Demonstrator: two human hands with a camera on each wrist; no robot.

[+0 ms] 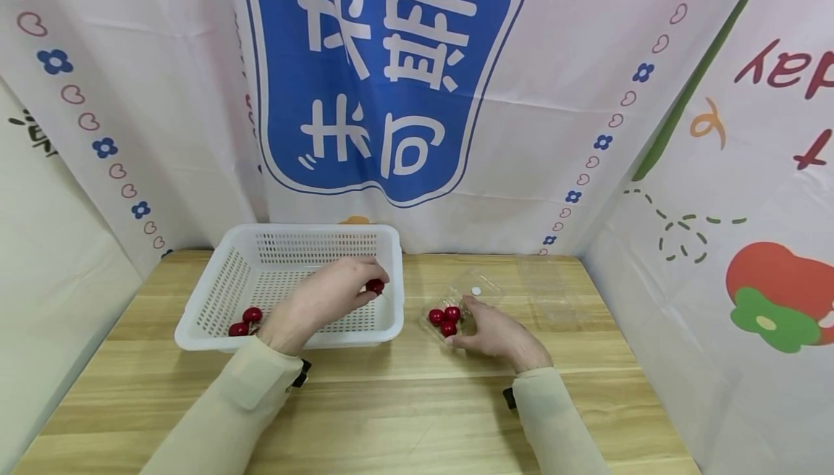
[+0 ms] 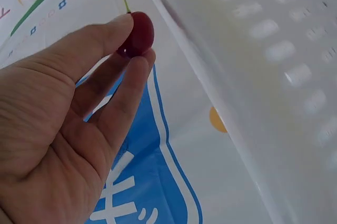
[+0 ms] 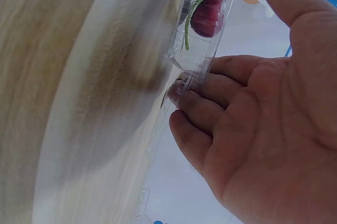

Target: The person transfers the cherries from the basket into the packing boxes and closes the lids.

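Observation:
In the head view my left hand (image 1: 332,290) is over the right half of a white plastic basket (image 1: 391,323). Thumb and fingertips pinch a dark red cherry (image 2: 142,34), its green stem pointing up in the left wrist view. Two more cherries (image 1: 252,314) lie at the basket's front left. My right hand (image 1: 495,330) holds the side of a clear plastic box (image 3: 197,58), thumb at the near side and fingers at the far side. Three cherries (image 1: 448,328) sit in this box, and its clear lid (image 1: 485,283) lies folded back behind.
Another clear plastic container (image 1: 550,290) lies at the back right of the wooden table (image 1: 404,417). A printed white cloth (image 1: 554,135) hangs right behind the table, and more cloth walls close off both sides.

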